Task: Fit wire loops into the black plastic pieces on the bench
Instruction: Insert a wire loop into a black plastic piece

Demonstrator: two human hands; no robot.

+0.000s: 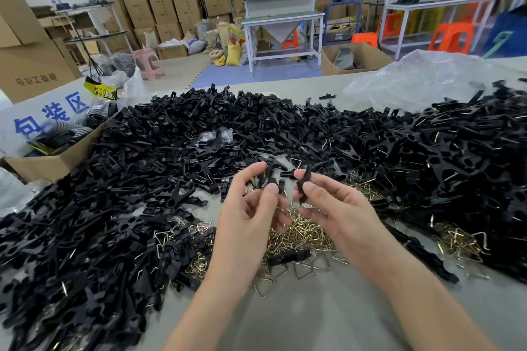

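Note:
Above the middle of the bench, my left hand (251, 202) pinches a black plastic piece (269, 172) between thumb and fingers. My right hand (330, 202) pinches a second black plastic piece (304, 179), held roughly upright, a short gap from the first. Under both hands lies a heap of brass-coloured wire loops (302, 234). I cannot tell whether a loop is in either hand. Large heaps of black plastic pieces (171, 137) cover the bench to the left, behind and to the right (456, 151).
An open cardboard box (54, 162) stands at the bench's left edge. A clear plastic bag (422, 80) lies at the back right. The bare bench top (313, 316) shows between my forearms. More wire loops (462, 239) lie on the right. Cartons, workbenches and stools stand beyond.

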